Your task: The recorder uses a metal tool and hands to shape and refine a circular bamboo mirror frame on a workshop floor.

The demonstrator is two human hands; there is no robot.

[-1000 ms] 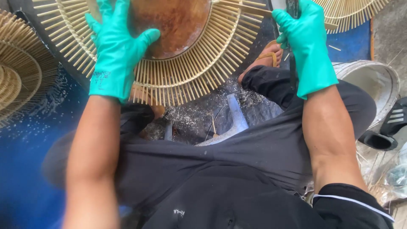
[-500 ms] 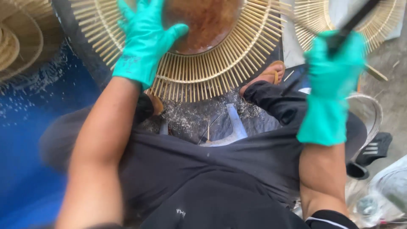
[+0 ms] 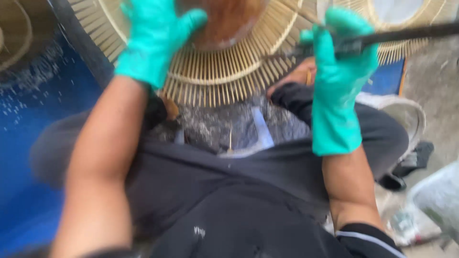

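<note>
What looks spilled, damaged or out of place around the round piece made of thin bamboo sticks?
Pale specks are scattered over the blue sheet left of the round bamboo-stick piece, like splashes or dust. The picture is blurred, so I cannot tell any damage. The left hand rests on it; the right hand grips a dark rod.

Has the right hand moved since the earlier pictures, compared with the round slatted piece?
Yes. The right hand left the rim of the round slatted piece and now sits nearer its centre, gripping a dark rod.

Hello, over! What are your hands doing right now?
Left hand flat on round slatted frame. Right hand gripping dark rod. Nothing blocking.
</note>
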